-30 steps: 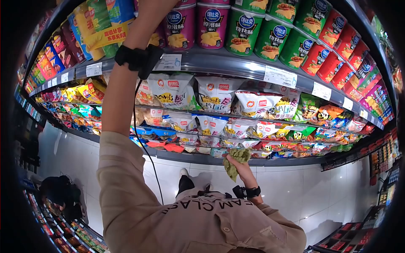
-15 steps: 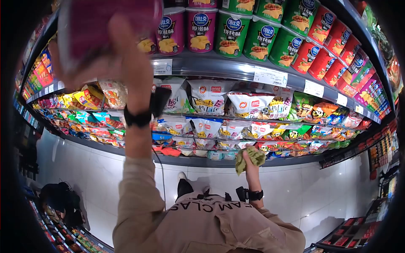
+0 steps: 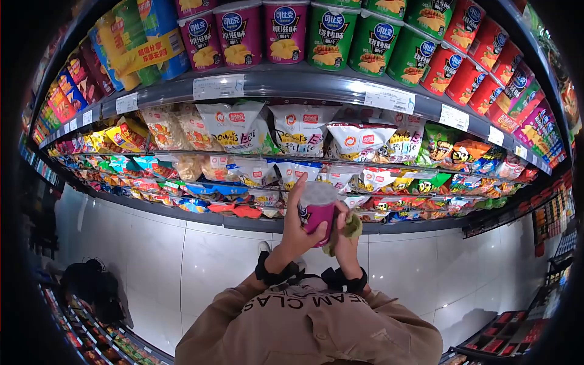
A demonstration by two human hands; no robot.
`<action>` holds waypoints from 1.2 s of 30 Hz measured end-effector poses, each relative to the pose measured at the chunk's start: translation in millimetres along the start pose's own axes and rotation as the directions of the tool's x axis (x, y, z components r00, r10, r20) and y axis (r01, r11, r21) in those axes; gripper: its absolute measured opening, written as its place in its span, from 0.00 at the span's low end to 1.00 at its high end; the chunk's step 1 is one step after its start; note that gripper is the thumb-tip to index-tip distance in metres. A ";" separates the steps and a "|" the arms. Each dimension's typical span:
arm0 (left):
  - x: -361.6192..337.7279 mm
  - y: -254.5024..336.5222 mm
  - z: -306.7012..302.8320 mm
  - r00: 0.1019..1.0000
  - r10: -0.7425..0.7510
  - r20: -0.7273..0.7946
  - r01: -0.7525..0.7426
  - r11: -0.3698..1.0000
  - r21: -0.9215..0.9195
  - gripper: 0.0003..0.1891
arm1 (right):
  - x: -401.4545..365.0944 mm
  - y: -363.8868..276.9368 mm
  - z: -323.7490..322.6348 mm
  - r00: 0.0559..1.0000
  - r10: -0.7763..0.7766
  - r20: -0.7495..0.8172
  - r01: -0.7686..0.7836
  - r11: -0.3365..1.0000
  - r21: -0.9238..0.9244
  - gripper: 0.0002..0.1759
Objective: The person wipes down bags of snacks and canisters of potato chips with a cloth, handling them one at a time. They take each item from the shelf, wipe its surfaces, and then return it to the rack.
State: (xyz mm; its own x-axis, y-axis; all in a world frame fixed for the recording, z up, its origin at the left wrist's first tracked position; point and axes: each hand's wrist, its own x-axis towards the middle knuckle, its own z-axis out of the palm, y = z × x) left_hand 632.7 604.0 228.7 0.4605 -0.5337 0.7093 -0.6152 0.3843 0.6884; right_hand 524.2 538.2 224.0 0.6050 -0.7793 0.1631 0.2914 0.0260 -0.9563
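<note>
In front of my chest, my left hand [image 3: 295, 231] is wrapped around a purple chip canister [image 3: 320, 222] with a clear, whitish lid. The canister stands nearly upright, its lid toward me. At its right side is my right hand [image 3: 345, 243], closed on a crumpled green cloth [image 3: 351, 229] that shows beside and below the fingers. My right fingertips are at the canister's side; part of the cloth is hidden behind it and the hand. Black bands circle both wrists.
On the upper shelf [image 3: 286, 85] stand purple canisters [image 3: 238, 33], green canisters [image 3: 331, 36] and red canisters [image 3: 443, 70]. Several chip bags [image 3: 234, 128] fill the racks below. A dark crouching figure or bundle [image 3: 91, 289] is on the floor [image 3: 152, 267] at the lower left.
My left hand has brought the purple canister down from the upper left to my chest. My right hand, with the green cloth, has moved left to meet it.
</note>
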 end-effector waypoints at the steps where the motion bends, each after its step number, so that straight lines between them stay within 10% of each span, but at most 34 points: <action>1: -1.7 1.2 -5.2 0.986 -0.131 0.100 0.136 0.990 -0.045 0.43 | -7.0 3.7 -2.3 1.000 0.006 0.000 -0.006 1.000 0.000 0.23; 11: -52.1 8.8 4.8 0.888 -0.338 0.313 0.402 0.900 -0.167 0.42 | -31.2 1.7 -23.8 0.934 -0.326 -0.147 0.333 0.942 0.026 0.37; 14: -42.9 27.1 -0.4 0.990 0.071 0.124 -0.055 0.990 -0.128 0.42 | -56.7 19.3 -24.9 0.983 -0.089 0.161 0.082 0.995 0.051 0.29; 19: -38.7 18.9 -7.9 0.989 0.081 0.120 -0.057 0.980 -0.189 0.41 | -64.4 38.9 -45.2 0.931 0.297 0.213 -0.283 0.954 -0.096 0.25; 23: -47.9 36.1 5.5 0.922 -0.127 0.366 0.351 0.673 -0.651 0.43 | -48.2 42.8 -52.2 0.898 0.357 0.256 -0.328 0.933 -0.150 0.19; 31: -53.7 40.7 -2.8 0.895 -0.195 0.401 0.288 0.940 -0.186 0.52 | -64.0 51.0 -48.1 0.850 0.516 0.109 -0.527 0.837 0.147 0.18; 36: -58.2 31.7 -1.4 0.825 -0.309 0.474 0.322 0.945 0.054 0.49 | -68.3 60.1 -41.9 0.896 0.352 -0.272 -0.318 0.935 0.159 0.15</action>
State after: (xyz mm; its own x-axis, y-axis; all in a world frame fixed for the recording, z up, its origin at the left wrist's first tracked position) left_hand 587.2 648.3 209.4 0.2663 -0.9158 0.3008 -0.4677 0.1501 0.8710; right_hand 469.3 566.8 145.2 0.4428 -0.8593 -0.2560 0.1977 0.3721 -0.9069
